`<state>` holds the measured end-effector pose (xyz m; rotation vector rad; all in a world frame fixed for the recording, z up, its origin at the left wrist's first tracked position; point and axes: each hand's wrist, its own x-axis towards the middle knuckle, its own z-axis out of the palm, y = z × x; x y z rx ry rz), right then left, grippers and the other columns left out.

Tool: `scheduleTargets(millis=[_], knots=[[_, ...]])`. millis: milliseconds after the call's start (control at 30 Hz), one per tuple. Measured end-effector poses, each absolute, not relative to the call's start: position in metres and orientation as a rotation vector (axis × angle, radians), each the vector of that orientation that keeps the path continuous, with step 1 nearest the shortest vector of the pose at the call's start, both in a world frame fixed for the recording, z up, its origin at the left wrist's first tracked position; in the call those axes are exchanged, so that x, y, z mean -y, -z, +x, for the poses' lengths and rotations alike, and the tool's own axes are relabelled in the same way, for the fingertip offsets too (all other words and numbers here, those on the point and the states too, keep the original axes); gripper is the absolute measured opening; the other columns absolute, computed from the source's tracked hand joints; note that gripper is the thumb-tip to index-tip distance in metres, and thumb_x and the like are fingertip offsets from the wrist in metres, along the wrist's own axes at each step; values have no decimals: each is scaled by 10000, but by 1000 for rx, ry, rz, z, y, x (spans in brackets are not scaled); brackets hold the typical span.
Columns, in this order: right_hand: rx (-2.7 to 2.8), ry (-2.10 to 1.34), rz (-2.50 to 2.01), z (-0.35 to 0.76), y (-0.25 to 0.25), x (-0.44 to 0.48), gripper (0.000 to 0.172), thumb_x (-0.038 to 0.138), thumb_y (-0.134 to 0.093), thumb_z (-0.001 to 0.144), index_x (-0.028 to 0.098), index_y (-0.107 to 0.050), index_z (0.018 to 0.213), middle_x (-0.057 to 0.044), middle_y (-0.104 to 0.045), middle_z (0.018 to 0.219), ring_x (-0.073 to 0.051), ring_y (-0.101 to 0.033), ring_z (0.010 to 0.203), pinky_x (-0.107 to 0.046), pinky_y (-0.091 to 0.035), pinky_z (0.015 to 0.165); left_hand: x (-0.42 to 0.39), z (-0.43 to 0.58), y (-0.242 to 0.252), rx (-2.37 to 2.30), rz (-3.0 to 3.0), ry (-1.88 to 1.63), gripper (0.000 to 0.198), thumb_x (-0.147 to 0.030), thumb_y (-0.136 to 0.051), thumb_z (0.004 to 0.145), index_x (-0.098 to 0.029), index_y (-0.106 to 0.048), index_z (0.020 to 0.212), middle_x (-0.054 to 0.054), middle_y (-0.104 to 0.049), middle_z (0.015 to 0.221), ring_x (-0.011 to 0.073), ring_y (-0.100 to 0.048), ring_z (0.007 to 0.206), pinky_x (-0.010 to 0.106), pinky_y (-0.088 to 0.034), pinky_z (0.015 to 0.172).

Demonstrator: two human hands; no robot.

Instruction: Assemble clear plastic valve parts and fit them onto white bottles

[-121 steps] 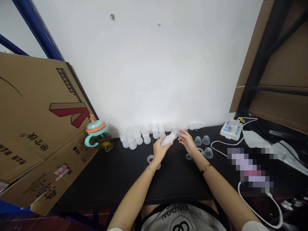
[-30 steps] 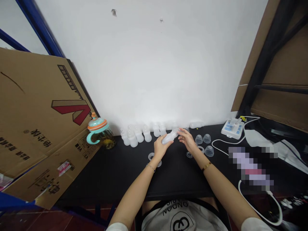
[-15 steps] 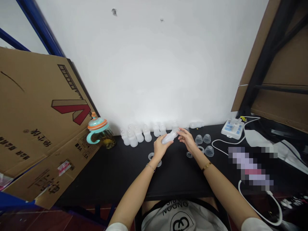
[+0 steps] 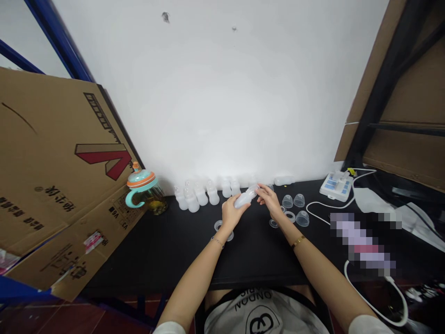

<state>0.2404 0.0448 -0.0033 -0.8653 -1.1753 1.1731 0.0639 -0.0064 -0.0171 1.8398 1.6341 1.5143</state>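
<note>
My left hand (image 4: 233, 213) is wrapped round the body of a translucent white baby bottle (image 4: 242, 200), tilted with its top toward the upper right. At that top end, the fingers of my right hand (image 4: 268, 198) are closed on the bottle's clear cap or collar. Just beyond my right wrist lie white rings (image 4: 289, 216) and several clear dome caps (image 4: 298, 200). Below my left hand, more rings (image 4: 218, 226) rest on the black table, partly hidden by my wrist. Several similar bottles (image 4: 191, 202) stand along the wall.
A jug with a turquoise and orange lid (image 4: 141, 178) stands at the left beside a large cardboard box (image 4: 52, 153). One bottle (image 4: 283, 180) lies on its side near the wall. To the right are a power strip (image 4: 335, 185), a white cable (image 4: 318, 204) and a blurred-out object (image 4: 361, 241).
Both hands stay in nearly the same place on the bottle. The right fingers have shifted slightly at its top end.
</note>
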Motion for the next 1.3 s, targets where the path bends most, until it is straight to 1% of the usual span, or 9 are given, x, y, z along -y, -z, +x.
scheduleTargets(millis=[100, 167, 300, 467, 600, 867, 1200, 1233, 1300], knots=[[1279, -1066, -865, 237, 4, -42, 579, 452, -757, 743, 214, -663, 1262, -50, -714, 1045, -90, -569, 557, -200, -451, 461, 8, 65, 16, -1629, 1834, -1481, 500, -469, -808, 754, -225, -725, 1182, 80, -749, 1161, 281, -693, 1069, 395, -513, 969], [1357, -1003, -874, 234, 6, -39, 655, 439, -765, 749, 238, -617, 1355, -69, -697, 1157, -87, -577, 581, -214, -492, 517, 11, 67, 15, -1598, 1833, -1460, 482, -503, -777, 778, -217, -729, 1163, 84, -759, 1127, 276, -702, 1035, 375, -521, 934], [1448, -964, -866, 231, 10, -34, 876, 353, -828, 699, 286, -479, 1500, -81, -677, 1240, -92, -612, 643, -240, -553, 650, 15, 71, 13, -1513, 1845, -1444, 447, -542, -714, 826, -204, -732, 1118, 77, -773, 1028, 251, -715, 938, 335, -525, 867], [1486, -1057, -811, 230, 9, -32, 1013, 309, -832, 685, 320, -343, 1572, -93, -674, 1283, -71, -587, 565, -210, -542, 538, 17, 74, 12, -1461, 1835, -1450, 419, -546, -661, 866, -184, -733, 1065, 71, -774, 971, 230, -708, 869, 305, -515, 801], [1479, -1121, -829, 230, 4, -28, 1088, 290, -850, 651, 319, -299, 1589, -81, -706, 1189, -86, -606, 529, -209, -540, 468, 18, 74, 11, -1444, 1809, -1455, 426, -561, -649, 866, -184, -731, 1046, 63, -773, 940, 227, -706, 848, 299, -509, 773], [1437, -1131, -797, 229, 5, -28, 1045, 285, -854, 633, 307, -366, 1557, -64, -716, 1149, -69, -595, 511, -208, -551, 500, 18, 75, 11, -1432, 1805, -1447, 410, -531, -646, 868, -180, -731, 1063, 65, -774, 941, 233, -707, 861, 307, -515, 785], [1507, -1036, -786, 229, 5, -28, 934, 306, -814, 697, 299, -403, 1535, -28, -726, 1007, -75, -552, 475, -211, -493, 500, 18, 75, 11, -1412, 1797, -1407, 406, -506, -646, 875, -193, -717, 1124, 61, -768, 997, 230, -700, 909, 317, -521, 845], [1525, -1000, -797, 230, 5, -27, 919, 311, -813, 702, 300, -417, 1530, -16, -728, 964, -80, -544, 478, -217, -491, 512, 18, 75, 11, -1425, 1799, -1386, 403, -503, -643, 878, -198, -716, 1131, 58, -768, 1001, 232, -699, 925, 321, -520, 857], [1582, -893, -830, 231, 3, -25, 873, 314, -812, 712, 301, -461, 1511, 27, -702, 785, -109, -545, 506, -236, -503, 569, 19, 75, 10, -1428, 1814, -1348, 390, -494, -636, 884, -204, -713, 1134, 54, -768, 1010, 238, -699, 959, 329, -520, 879]])
